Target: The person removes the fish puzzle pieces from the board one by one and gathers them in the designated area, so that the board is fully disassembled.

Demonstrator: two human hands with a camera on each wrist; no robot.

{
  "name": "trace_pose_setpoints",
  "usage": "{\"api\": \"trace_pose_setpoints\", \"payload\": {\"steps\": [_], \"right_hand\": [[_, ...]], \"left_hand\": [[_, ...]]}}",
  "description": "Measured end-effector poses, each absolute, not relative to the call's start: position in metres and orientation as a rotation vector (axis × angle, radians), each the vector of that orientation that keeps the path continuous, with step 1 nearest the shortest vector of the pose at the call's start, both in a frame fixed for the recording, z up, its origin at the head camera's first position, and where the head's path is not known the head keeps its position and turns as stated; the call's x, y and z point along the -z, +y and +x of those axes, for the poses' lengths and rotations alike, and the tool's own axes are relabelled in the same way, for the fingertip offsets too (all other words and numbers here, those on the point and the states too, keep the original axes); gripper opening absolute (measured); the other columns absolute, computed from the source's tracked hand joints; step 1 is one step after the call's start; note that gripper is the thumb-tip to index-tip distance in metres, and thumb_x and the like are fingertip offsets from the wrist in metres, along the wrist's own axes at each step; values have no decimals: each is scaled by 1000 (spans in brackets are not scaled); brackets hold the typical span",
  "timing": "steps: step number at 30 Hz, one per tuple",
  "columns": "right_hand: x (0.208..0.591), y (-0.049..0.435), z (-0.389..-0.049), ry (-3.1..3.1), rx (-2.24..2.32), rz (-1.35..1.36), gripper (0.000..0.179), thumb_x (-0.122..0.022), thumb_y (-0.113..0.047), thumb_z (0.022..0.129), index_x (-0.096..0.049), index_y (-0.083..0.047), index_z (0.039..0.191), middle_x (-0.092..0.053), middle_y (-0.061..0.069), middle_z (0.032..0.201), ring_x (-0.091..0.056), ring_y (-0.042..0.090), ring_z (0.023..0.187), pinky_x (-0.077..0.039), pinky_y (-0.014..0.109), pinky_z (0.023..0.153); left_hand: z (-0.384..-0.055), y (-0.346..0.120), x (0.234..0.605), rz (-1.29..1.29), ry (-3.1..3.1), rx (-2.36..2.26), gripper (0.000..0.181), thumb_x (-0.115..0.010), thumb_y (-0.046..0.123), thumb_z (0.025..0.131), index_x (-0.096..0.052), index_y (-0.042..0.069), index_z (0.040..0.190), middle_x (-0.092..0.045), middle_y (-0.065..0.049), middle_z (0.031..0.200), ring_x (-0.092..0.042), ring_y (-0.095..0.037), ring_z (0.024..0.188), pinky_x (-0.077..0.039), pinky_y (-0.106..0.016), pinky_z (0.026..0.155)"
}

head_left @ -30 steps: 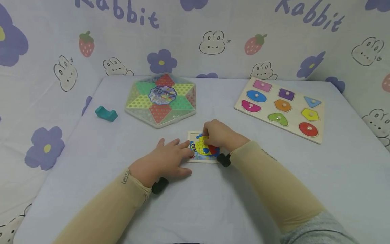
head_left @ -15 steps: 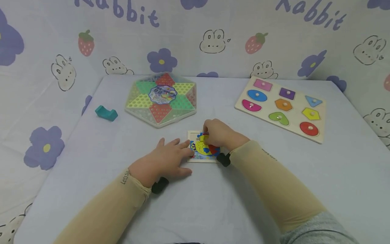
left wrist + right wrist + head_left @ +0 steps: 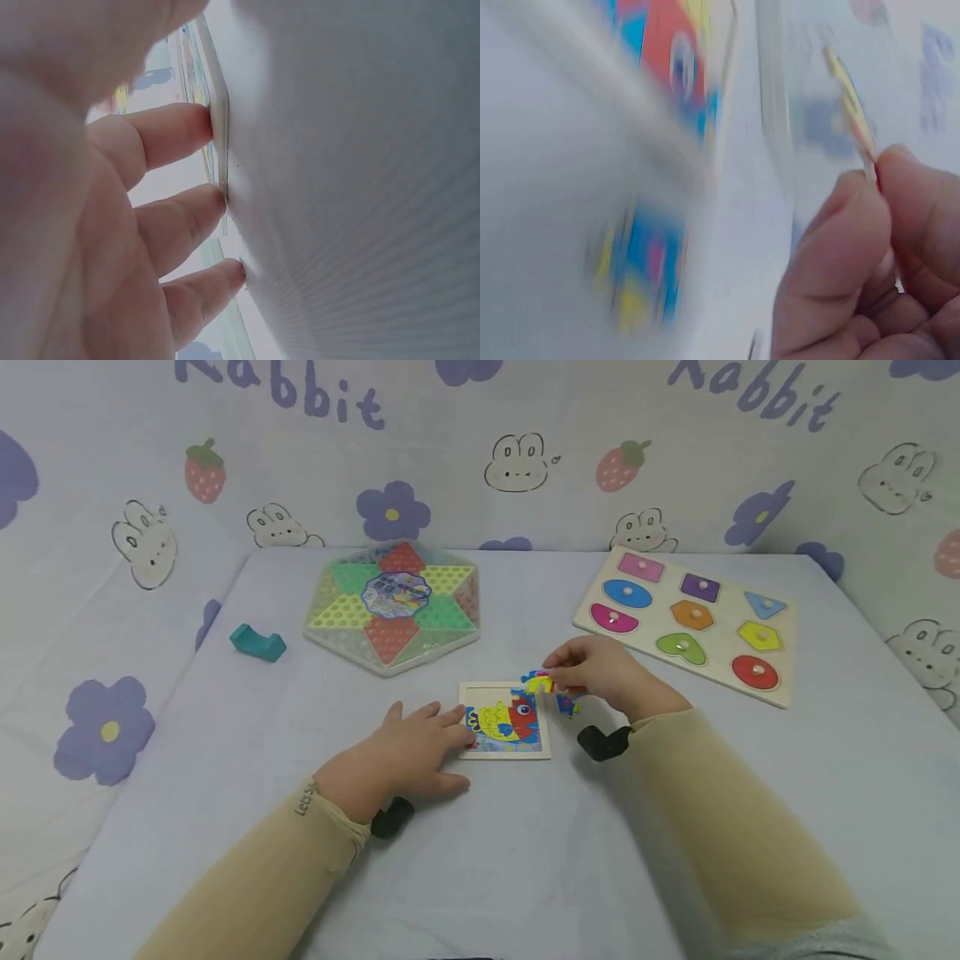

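Fish puzzle (image 3: 504, 723) looks red-headed and yellow-bodied.

A long, plain beige sleeve (image 3: 255, 868) covers the left forearm, close-fitting, its cuff (image 3: 352, 831) gathered in small folds at the wrist. Dark printed lettering (image 3: 303, 799), beginning "Lets", runs beside that cuff. A matching beige sleeve (image 3: 731, 818) covers the right forearm, with heather-grey fabric (image 3: 817, 935) at its upper end. Below each wrist sits a small black block, the left one (image 3: 392, 818) rounded, the right one (image 3: 603, 743) bent at an angle.
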State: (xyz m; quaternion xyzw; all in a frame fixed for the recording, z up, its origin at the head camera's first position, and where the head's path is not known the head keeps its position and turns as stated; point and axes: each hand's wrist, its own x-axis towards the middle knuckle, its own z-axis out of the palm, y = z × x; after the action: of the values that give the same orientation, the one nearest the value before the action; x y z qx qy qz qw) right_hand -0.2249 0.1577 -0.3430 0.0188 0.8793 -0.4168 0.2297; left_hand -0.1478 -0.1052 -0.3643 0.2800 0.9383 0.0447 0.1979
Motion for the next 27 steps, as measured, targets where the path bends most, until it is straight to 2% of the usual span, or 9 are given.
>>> {"api": "trace_pose_setpoints", "payload": {"steps": [7, 15, 22, 27], "right_hand": [[352, 216, -220, 2365, 1121, 245, 29, -60, -17, 96, -62, -7, 123, -61, 12, 118, -58, 22, 92, -51, 22, 77], [362, 223, -221, 2454, 1030, 265, 25, -61, -13, 95, -64, -2, 118, -66, 10, 103, -58, 16, 77, -51, 20, 70], [366, 220, -219, 2603, 788, 200, 21, -60, -16, 96, -67, -5, 111, -66, 12, 101, -55, 24, 90, -49, 29, 78], [366, 216, -217, 2663, 705, 160, 19, -59, -15, 96, -68, -5, 109, -66, 13, 101, -53, 28, 93, -48, 34, 80]], "left_hand": [[-148, -105, 367, 782, 2635, -133, 59, -63, 53, 87, -49, 30, 140, -29, -1, 159, -23, -35, 147, -14, -70, 110], [-147, -104, 367, 782, 2631, -141, 60, -64, 53, 87, -49, 30, 140, -29, -1, 159, -23, -35, 147, -13, -70, 110], [-146, -103, 367, 778, 2628, -143, 59, -64, 53, 87, -49, 30, 139, -29, -1, 159, -23, -35, 147, -14, -70, 110], [-146, -104, 366, 778, 2632, -149, 59, -64, 52, 87, -50, 30, 139, -29, -1, 159, -23, -35, 147, -14, -70, 110]]}}
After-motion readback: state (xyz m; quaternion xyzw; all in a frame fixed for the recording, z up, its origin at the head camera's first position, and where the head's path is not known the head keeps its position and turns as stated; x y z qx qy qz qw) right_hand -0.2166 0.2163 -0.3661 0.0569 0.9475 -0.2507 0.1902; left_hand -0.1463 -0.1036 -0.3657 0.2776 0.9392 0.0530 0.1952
